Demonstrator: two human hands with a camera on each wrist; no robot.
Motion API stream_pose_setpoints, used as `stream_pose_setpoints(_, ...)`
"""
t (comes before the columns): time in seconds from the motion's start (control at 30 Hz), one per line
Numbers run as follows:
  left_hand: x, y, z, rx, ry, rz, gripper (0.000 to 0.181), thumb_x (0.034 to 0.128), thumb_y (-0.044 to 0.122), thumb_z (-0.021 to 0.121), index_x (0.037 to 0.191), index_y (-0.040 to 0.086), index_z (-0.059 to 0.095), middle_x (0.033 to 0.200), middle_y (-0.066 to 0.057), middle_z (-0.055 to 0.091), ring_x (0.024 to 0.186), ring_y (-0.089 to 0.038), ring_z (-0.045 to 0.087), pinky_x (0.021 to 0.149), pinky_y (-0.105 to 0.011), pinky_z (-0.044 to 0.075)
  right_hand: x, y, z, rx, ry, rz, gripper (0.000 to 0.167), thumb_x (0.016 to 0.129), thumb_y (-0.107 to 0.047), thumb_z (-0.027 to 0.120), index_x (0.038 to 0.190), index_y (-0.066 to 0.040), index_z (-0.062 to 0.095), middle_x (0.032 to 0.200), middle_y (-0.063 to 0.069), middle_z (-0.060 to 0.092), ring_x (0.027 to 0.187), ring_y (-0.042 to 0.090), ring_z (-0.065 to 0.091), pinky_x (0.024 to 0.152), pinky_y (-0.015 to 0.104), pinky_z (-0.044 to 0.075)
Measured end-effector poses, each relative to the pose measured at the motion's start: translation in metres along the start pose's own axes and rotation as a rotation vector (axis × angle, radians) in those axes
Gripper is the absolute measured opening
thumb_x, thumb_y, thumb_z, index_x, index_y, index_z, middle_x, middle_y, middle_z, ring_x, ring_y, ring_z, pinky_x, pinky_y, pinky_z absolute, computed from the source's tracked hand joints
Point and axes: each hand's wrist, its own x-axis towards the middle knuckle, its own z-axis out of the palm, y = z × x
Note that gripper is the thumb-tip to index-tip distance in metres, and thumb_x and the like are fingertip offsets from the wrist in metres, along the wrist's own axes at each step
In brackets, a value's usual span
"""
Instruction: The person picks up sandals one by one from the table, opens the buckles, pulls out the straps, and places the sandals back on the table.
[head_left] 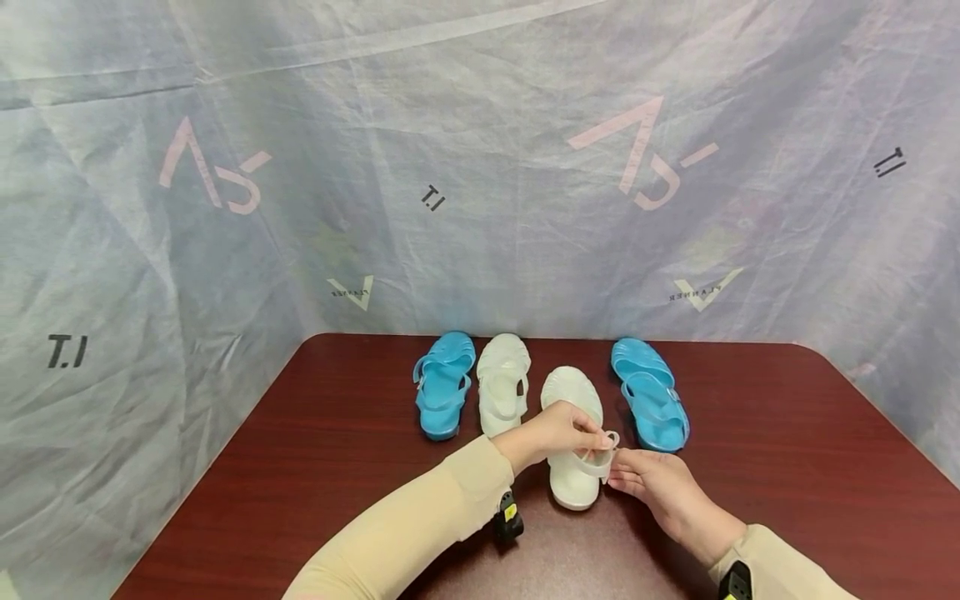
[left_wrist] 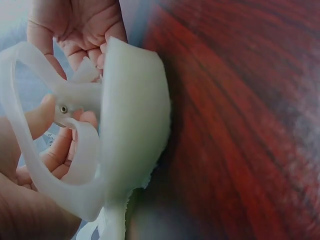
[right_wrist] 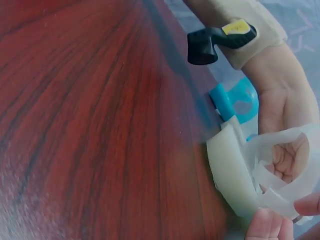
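A white sandal (head_left: 572, 392) stands upright on the table, toe pointing away, its pale strap (head_left: 592, 468) raised at the heel end. My left hand (head_left: 558, 427) reaches over the sandal and pinches the strap between thumb and fingers, beside a small metal rivet (left_wrist: 63, 109) in the left wrist view. From the right side, my right hand (head_left: 660, 483) pinches the strap near its fastening. In the right wrist view, the right thumb and fingertips (right_wrist: 267, 225) meet at the strap's edge, close to the heel. Fingers partly hide the fastening.
Left of the held sandal lies another white sandal (head_left: 504, 358), with a blue sandal (head_left: 444, 387) beyond it. A second blue sandal (head_left: 652, 387) lies to the right. All are on a dark red wooden table (head_left: 337, 475), backed by a grey printed cloth (head_left: 495, 250).
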Motion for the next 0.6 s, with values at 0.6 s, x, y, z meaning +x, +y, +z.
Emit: stream_pose_setpoints(0.6, 0.0014, 0.0024, -0.0019, 0.069, -0.026, -0.021, 0.017, 0.0869, 0.014, 0.073, 0.089, -0.003, 0.075, 0.068, -0.002, 0.066, 0.064, -0.007, 0.059, 0.064, -0.017, 0.051, 0.0100, 0.0001, -0.0088, 0.020, -0.018, -0.015, 0.038, 0.095, -0.009, 0.054, 0.122, 0.018, 0.047, 0.086, 0.002, 0.067, 0.077, 0.010, 0.065, 0.074, 0.024, 0.056)
